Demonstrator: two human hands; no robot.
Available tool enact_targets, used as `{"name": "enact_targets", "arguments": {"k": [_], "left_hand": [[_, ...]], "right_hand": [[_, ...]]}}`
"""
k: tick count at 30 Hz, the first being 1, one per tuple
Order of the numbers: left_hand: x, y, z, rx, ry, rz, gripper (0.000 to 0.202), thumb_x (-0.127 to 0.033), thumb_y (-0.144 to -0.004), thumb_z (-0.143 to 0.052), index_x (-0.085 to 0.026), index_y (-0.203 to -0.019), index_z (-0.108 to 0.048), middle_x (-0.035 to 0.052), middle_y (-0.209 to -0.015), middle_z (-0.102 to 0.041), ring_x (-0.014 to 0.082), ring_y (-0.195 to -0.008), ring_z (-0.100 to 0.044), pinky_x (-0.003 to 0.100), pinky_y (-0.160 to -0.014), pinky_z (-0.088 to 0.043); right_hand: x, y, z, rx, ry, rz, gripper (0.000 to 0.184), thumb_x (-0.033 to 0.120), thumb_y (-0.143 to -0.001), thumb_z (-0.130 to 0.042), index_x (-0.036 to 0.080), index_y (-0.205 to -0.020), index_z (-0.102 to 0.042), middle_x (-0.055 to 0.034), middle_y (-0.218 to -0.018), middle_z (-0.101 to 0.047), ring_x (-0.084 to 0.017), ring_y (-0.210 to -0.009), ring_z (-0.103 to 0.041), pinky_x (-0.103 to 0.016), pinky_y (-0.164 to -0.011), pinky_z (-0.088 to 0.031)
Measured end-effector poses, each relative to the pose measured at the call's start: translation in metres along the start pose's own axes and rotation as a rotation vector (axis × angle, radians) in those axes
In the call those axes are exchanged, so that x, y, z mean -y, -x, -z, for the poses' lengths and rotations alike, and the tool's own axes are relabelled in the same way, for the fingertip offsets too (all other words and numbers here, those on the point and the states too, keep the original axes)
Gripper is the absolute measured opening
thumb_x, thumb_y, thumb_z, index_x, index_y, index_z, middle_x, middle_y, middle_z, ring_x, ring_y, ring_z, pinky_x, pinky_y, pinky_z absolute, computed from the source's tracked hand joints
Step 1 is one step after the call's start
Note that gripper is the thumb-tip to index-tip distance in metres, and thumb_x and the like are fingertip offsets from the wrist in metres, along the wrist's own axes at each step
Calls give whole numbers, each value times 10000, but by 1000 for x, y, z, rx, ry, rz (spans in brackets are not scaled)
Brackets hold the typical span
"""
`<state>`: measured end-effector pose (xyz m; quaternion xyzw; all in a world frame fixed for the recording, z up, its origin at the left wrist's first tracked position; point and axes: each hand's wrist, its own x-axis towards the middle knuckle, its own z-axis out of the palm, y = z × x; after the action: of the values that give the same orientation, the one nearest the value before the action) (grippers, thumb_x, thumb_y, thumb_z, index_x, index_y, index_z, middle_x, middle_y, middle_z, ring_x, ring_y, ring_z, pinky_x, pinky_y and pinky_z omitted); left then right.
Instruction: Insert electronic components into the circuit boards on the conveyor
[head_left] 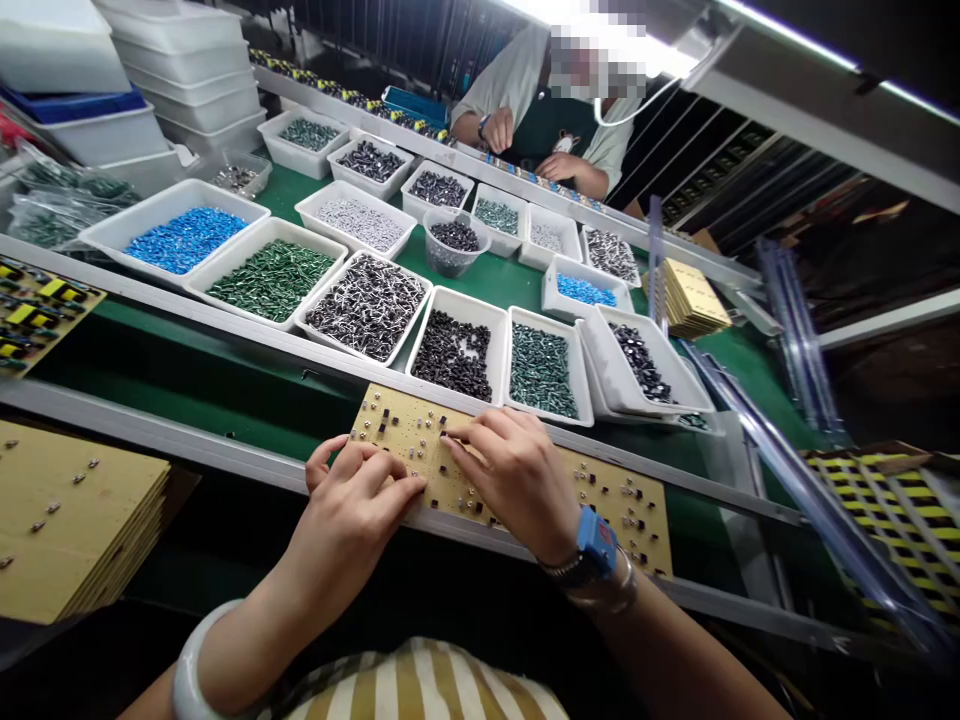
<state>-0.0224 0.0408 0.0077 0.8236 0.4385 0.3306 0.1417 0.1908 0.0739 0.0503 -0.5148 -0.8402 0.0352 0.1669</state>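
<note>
A yellow circuit board (615, 495) with small dark parts on it lies across the green conveyor in front of me. Both hands rest on its left half. My left hand (360, 500) has its fingers curled down onto the board, thumb out to the left; what is under the fingers is hidden. My right hand (514, 475) lies beside it, fingertips pressed together and pointing left onto the board near its top edge. Anything pinched there is too small to name. A blue watch (598, 540) sits on my right wrist, a white bangle (187, 670) on my left.
White trays behind the board hold black parts (452, 352), green parts (541, 370), grey-black parts (367, 305) and blue parts (184, 238). A stack of bare boards (67, 520) lies at the left. Another person (540, 110) works across the line. Clear tubes (795, 470) lean at the right.
</note>
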Motion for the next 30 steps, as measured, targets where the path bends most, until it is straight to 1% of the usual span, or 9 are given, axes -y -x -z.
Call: {"name": "enact_targets", "arguments": {"k": [6,13,17,21,23,26,30], "left_hand": [[2,0,-1,1,16,-15,161,-204,-1016,-593,-235,-1077,-738,31,-986,-713,257,-988,-553,472,-1052,-265],[4,0,-1,-1,24,-18,168,-214,-1026,-574,-230,-1078,-733,37,-988,-711,258,-991,-546,475,-1044,-279],[3,0,-1,-2,25,-16,146,-216,-1014,-600,-234,-1082,-728,32,-986,-709,260,-990,-548,478,-1043,-278],[2,-1,-1,-2,32,-16,121,-196,-994,-632,-238,-1055,-727,24,-990,-705,259,-995,-551,481,-1044,-273],[2,-1,-1,2,35,-21,126,-189,-992,-632,-233,-1064,-725,29,-1001,-704,262,-1007,-547,483,-1042,-278],[3,-2,-2,3,38,-24,132,-191,-999,-620,-227,-1070,-726,36,-999,-703,262,-1009,-543,484,-1042,-282],[3,-1,-2,-1,41,-16,139,-193,-1002,-612,-228,-1064,-732,43,-1001,-705,262,-1001,-540,481,-1034,-299]], "right_hand": [[10,8,1,77,-30,52,206,297,-1039,-567,197,-958,-728,-48,-888,-700,-198,-841,-596,-361,-827,-413],[13,8,-1,111,-10,64,230,300,-1052,-539,201,-964,-727,-52,-891,-701,-198,-842,-593,-362,-812,-408],[12,6,2,91,6,72,224,317,-1046,-554,209,-972,-736,-48,-891,-710,-204,-849,-600,-367,-818,-413],[5,-2,2,5,37,16,228,377,-1014,-612,183,-1029,-731,-60,-928,-715,-224,-890,-615,-377,-855,-429],[1,-7,0,-18,65,-3,215,353,-1015,-612,173,-1031,-729,-66,-921,-711,-226,-885,-616,-375,-849,-429],[-2,-12,-2,1,73,6,188,296,-1027,-589,183,-987,-733,-59,-889,-701,-213,-855,-609,-364,-830,-423],[-1,-11,-3,18,46,27,182,288,-1029,-584,192,-1002,-736,-54,-888,-695,-206,-845,-589,-359,-836,-420]]}}
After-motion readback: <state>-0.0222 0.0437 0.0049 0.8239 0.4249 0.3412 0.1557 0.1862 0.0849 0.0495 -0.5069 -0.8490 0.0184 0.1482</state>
